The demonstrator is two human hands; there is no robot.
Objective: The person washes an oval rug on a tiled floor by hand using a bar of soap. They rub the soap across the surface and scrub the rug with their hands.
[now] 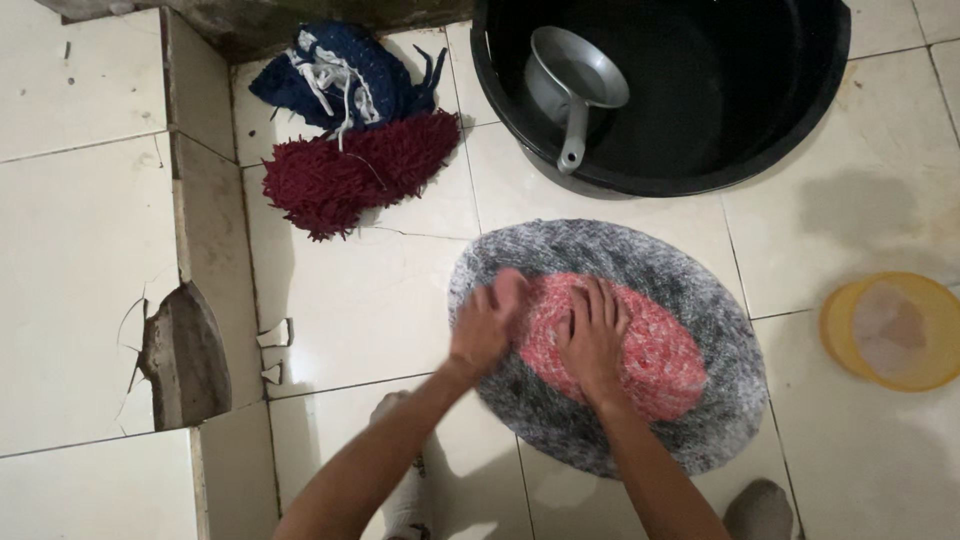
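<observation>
The oval mat (610, 345) lies flat on the tiled floor (380, 300), just in front of the black tub (800, 110), grey around the edge with a red middle, its pile pale and wet-looking. You are in the scrubbing step, as far as the picture lets one judge: both hands are down on the mat and working its surface.

Your right hand (595, 335) lies palm down on the red middle, fingers spread apart and flat, gripping nothing. Your left hand (488, 325) sits at the border of red and grey; it is blurred, so you cannot tell for sure how its fingers stand, though they look loosely curled against the pile. Both forearms come up from the bottom edge and converge on the mat, wrists low.

The next move seems to call for steady downward pressure and working outward onto the grey ring, with one hand pinning the mat so it does not slide on the tiles.

A metal dipper (575, 85) rests in the tub. A yellow bowl (890, 330) sits well apart on the right. A red mat (345, 175) and a blue mat (335, 75) lie heaped by the wall.
</observation>
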